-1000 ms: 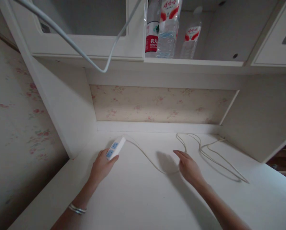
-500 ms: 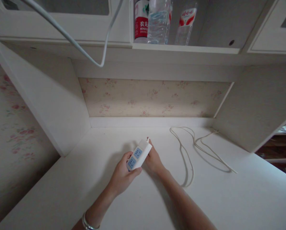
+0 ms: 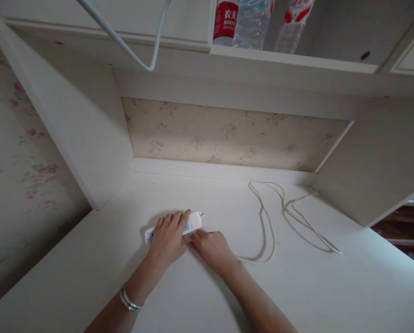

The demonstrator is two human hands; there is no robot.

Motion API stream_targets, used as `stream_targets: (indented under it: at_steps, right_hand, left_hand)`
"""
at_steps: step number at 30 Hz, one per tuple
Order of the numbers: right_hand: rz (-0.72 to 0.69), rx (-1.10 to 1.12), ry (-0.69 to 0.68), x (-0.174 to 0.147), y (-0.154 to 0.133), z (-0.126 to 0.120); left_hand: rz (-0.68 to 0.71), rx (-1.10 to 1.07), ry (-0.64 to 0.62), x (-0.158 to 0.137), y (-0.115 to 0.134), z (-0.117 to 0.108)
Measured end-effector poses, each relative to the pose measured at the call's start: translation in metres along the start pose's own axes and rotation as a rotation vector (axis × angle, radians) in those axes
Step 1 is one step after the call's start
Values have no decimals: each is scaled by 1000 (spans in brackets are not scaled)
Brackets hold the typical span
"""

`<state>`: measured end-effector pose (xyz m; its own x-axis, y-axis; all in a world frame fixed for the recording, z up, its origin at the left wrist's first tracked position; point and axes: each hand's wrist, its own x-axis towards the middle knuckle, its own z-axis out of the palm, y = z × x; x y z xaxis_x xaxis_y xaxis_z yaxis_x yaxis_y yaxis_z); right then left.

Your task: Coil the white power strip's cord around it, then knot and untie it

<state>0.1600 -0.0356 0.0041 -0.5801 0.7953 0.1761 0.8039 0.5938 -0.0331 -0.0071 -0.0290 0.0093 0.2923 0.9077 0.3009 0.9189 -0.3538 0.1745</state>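
Observation:
A white power strip [image 3: 195,221] with blue socket faces lies on the white desk, a short white stub at its right end. My left hand [image 3: 168,236] is wrapped over its middle from above, hiding most of the sockets. Against its near side, by the right end, is my right hand [image 3: 212,247], with fingers curled together; what they hold, if anything, is hidden. A thin cream cord [image 3: 273,243] comes out from beside my right wrist and loops across the desk to the right.
Above the desk [image 3: 193,296] runs a shelf [image 3: 290,61] with several plastic bottles [image 3: 252,23]. A pale cable [image 3: 124,46] hangs in front of the cabinet at upper left. Side panels [image 3: 75,125] close in the desk left and right.
The power strip was held up, tilted, between both hands; it has come down and left onto the desk. My left hand has turned over on top of it, and my right hand has moved nearer me.

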Motion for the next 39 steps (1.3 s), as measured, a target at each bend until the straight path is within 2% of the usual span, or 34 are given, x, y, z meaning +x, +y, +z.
stream_targets:
  at_steps: [3, 7, 12, 16, 23, 26, 32, 39]
  right_hand:
    - [-112, -22, 72, -6, 3, -2]
    - [-211, -32, 240, -9, 18, -7]
    - [-159, -44, 451, -13, 36, -9]
    - [-148, -12, 520, -16, 43, -9]
    - [-93, 0, 675, -19, 51, -15]
    - [-72, 4, 716, -19, 53, -15]
    - [-54, 36, 715, -17, 49, -12]
    - [-88, 115, 684, -17, 47, -12]
  left_hand:
    - [93, -20, -67, -3, -4, -1]
    - [150, -13, -73, -7, -3, -4]
    - [189, -26, -112, -12, 0, -5]
    - [259, -109, -165, -14, 4, -10]
    - [308, -230, -162, -20, 18, -17]
    - [305, -287, -170, -24, 25, -17]
    - [183, -299, -134, -23, 30, -13]
    - [199, -272, -92, -24, 28, -11]
